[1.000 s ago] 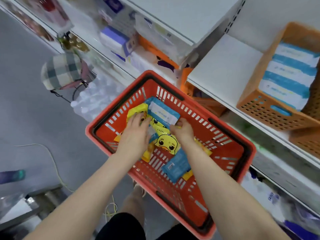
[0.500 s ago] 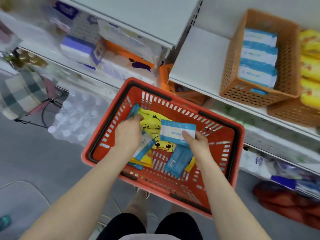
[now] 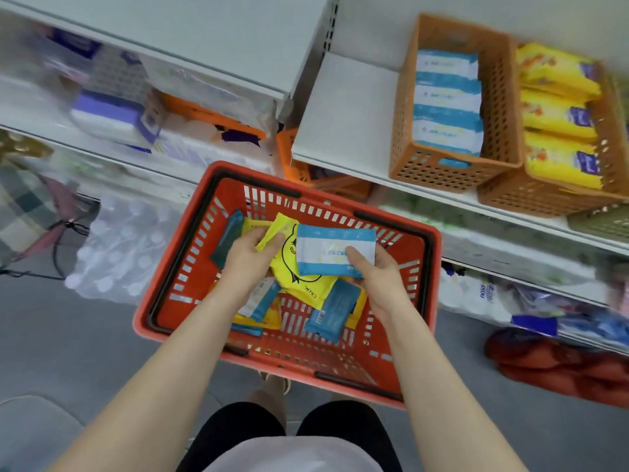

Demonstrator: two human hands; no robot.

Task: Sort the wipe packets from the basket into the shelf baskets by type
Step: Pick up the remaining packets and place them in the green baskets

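I have a blue-and-white packet [image 3: 335,255] pinched in my right hand [image 3: 381,281], thumb laid flat on its face and the other fingers hidden behind it, lifted just above the pile in the red basket [image 3: 429,267]. My left hand [image 3: 243,264] is lower in the basket, fingers curled narrowly on the corner of a yellow packet [image 3: 274,229]; I judge it a light grip rather than a full lift, since the packet lies against the duck-print yellow pack [image 3: 299,277] under it.

As for progress, I'd call the job well started but far from finished. On the shelf [image 3: 343,110], the first orange basket [image 3: 401,107] already holds a row of blue-and-white packets [image 3: 446,107], and the orange basket beside it [image 3: 531,195] holds yellow ones [image 3: 558,114]. Left in the red basket I can make out several more: a darker teal packet [image 3: 228,240] leaning at the left wall, a blue packet [image 3: 332,310] lying near my right wrist, and a blue-and-white one [image 3: 260,298] under my left forearm with yellow edges poking out beneath. How many lie under those I cannot tell.

The packet in my right hand matches the first orange basket, which sits up and to the right, well apart from my hand.
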